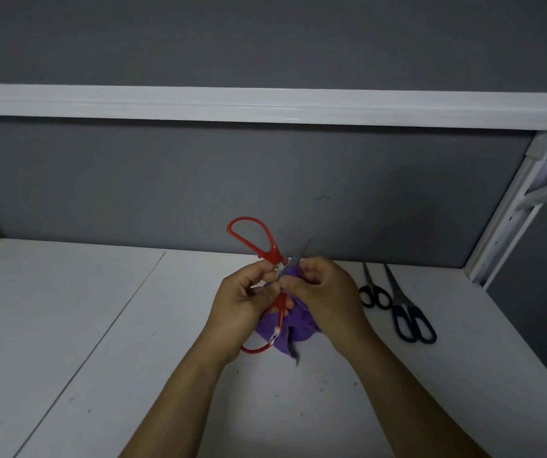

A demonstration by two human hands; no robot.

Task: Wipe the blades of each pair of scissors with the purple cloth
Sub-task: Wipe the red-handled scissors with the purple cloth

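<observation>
Hands are meeting just above the white desktop (100, 325), near its back edge. The left hand (242, 302) is gripping the red-handled scissors (273, 254) close to the pivot, with its fingers curled round the shank of the lower handle. The handles are standing wide apart, one loop rising up and away above the knuckles and the other hanging below the palm toward the person.

The right hand (325, 292) is pinching the purple cloth (298, 322) around a blade, fingertips bent in tight and almost touching the left fingers. The rest of the cloth is bunching under the right palm and trailing down between the wrists. A grey blade tip is poking out above the right fingers; it is blurred, so I cannot tell whether that is one blade or both.

Off to the right, well apart from the hands, small black scissors (368, 276) and larger dark-handled scissors (396, 285) are lying closed side by side on the desktop, tips pointing at the grey partition (199, 176).
</observation>
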